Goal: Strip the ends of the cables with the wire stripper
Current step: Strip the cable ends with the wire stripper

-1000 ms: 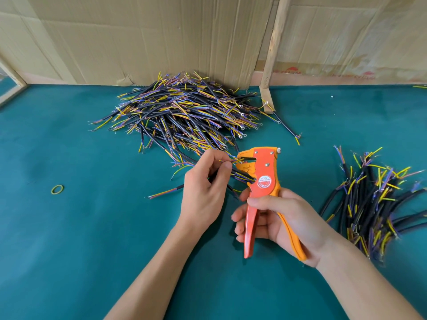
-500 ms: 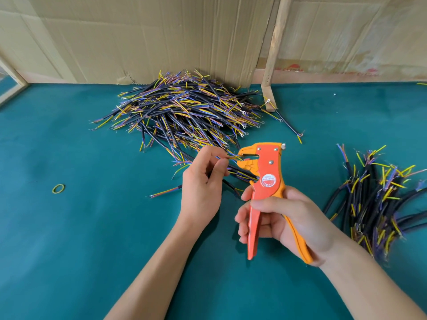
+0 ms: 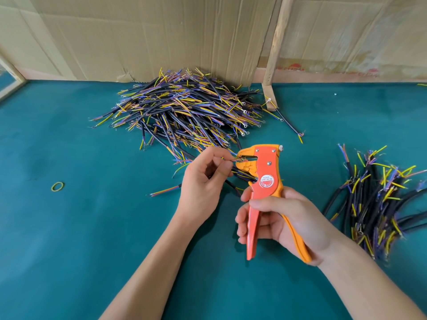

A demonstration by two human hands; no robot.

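A person's right hand (image 3: 282, 218) grips the handles of an orange wire stripper (image 3: 265, 181), held upright above a green table (image 3: 69, 227). The left hand (image 3: 203, 181) pinches a thin cable (image 3: 233, 160) between thumb and fingertips, its end reaching into the stripper's open mouth. Behind lies a large pile of cables (image 3: 184, 109) — dark sheaths, yellow and purple ends — and a smaller pile (image 3: 374, 199) to the right. A rubber band (image 3: 57, 186) lies far left.

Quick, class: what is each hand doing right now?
Left hand: pinching a wire end at the stripper's mouth.
Right hand: grip closed around the wire stripper handles.
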